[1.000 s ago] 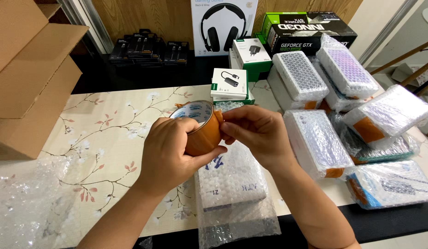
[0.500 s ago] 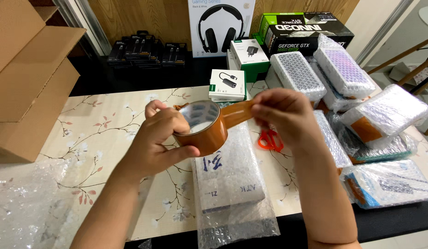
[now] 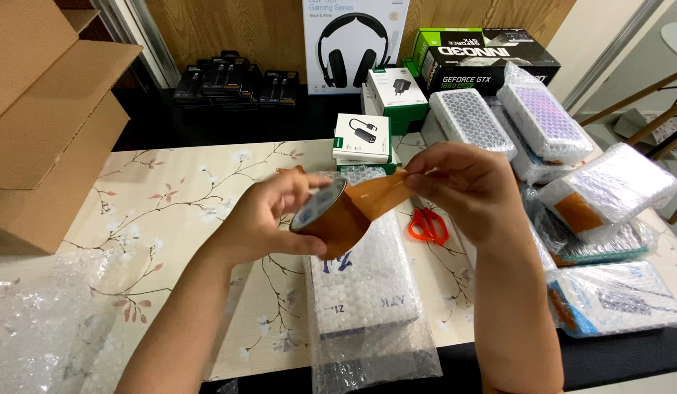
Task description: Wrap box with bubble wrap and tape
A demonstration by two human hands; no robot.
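Left hand [image 3: 269,219] closed around brown tape roll [image 3: 331,217], held above the bench [image 3: 170,211]. Right hand [image 3: 462,186] pinches the pulled-out tape end [image 3: 378,193]. Directly below: bubble-wrapped box [image 3: 367,292] lying flat. Orange scissors [image 3: 428,226] just right of it. Wrapped parcels [image 3: 608,190] stacked further right.

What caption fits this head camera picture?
Left hand holds brown tape roll; right hand pulls its strip.
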